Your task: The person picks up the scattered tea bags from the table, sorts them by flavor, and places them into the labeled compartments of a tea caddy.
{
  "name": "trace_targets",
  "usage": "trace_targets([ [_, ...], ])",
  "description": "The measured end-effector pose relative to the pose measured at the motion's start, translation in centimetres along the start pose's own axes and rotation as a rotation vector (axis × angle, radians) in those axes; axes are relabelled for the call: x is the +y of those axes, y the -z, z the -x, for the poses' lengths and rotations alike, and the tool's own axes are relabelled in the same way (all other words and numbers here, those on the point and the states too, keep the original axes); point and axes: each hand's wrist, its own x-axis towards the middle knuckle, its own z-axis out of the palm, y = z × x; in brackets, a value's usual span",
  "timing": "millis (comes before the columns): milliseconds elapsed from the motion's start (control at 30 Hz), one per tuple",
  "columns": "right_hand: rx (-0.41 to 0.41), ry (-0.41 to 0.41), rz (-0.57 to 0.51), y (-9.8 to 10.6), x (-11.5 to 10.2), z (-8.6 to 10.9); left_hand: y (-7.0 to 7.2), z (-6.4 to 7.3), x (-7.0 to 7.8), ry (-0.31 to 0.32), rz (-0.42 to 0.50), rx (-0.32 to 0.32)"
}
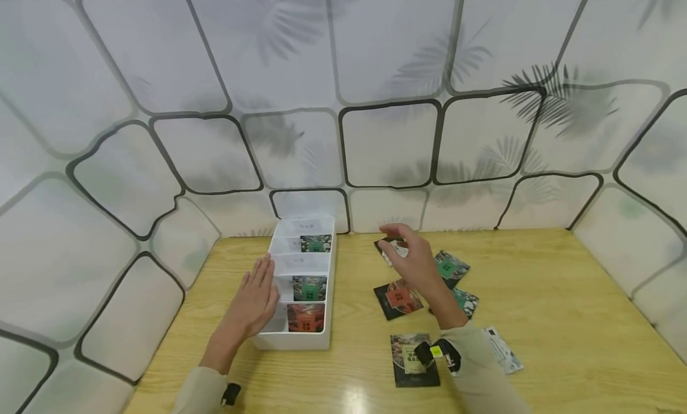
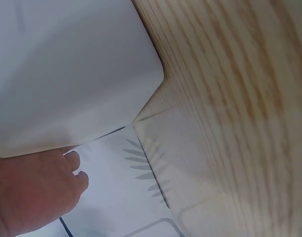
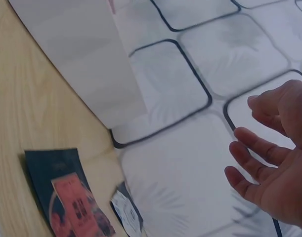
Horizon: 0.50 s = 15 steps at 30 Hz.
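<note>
A long white box [image 1: 292, 341] with several compartments stands left of centre. My left hand [image 1: 256, 302] rests on its left wall, fingers straight. In the left wrist view this hand [image 2: 34, 190] shows beside the box wall [image 2: 81, 84]. Inside the box are a red-labelled packet [image 1: 306, 318], a green-labelled packet [image 1: 309, 289] and another green-labelled packet [image 1: 316, 243] farther back. My right hand [image 1: 413, 260] hovers over the table with loosely bent fingers, holding nothing. It partly covers a black-and-white packet [image 1: 399, 246]. A dark packet with a red label [image 1: 398, 299] lies nearer.
Right of the forearm lie two green-labelled packets [image 1: 451, 268], one partly hidden, and a whitish packet [image 1: 503, 349]. A dark packet with a pale yellow label [image 1: 413, 361] lies near the front of the wooden table [image 1: 354, 366]. Patterned fabric walls [image 1: 386, 145] enclose the table.
</note>
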Motion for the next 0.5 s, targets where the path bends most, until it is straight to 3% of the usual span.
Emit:
trace_targets([
  [233,0.090,-0.048,0.061,3.3,1.8,0.3,0.2,-0.1,-0.1,-0.007,-0.005,-0.002],
  [500,0.130,-0.208,0.099,6.3,4.0,1.1,-0.2,-0.2,-0.2,-0.015,0.010,0.013],
])
